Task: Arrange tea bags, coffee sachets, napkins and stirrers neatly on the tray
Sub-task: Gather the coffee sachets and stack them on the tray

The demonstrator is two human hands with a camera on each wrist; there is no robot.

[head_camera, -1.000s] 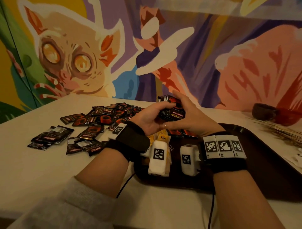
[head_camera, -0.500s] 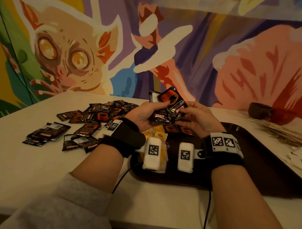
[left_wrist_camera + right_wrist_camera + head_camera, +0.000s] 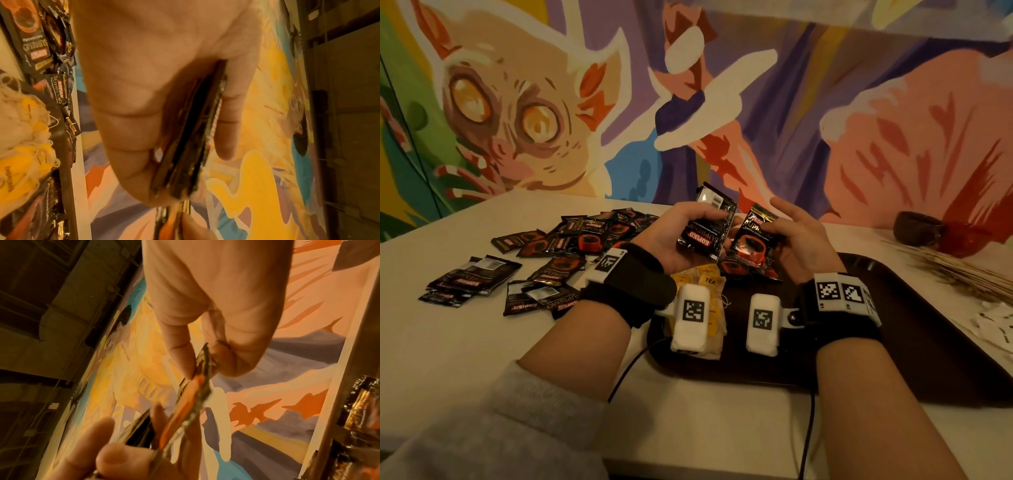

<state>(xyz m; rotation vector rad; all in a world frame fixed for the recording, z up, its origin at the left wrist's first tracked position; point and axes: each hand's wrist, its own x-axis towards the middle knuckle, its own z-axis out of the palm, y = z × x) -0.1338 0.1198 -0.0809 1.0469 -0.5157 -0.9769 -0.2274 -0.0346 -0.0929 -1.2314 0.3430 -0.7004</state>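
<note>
Your left hand (image 3: 671, 240) keeps its grip curled round a small stack of coffee sachets (image 3: 703, 228), while your right hand (image 3: 796, 240) pinches a single sachet (image 3: 753, 240) by its edge; both are raised above the far left corner of the dark tray (image 3: 914, 342). A second ago both hands closed on one bundle; now they have parted, with one sachet pulled off, so you seem to be sorting them one by one before laying them down. "KOPIKO SUPREMO" reads on the packs, above a red cup. Under your wrists yellow tea bags (image 3: 710, 284) tagged "TEA" lie on the tray, and more loose sachets (image 3: 544, 263) wait on the tabletop (image 3: 448, 342).
</note>
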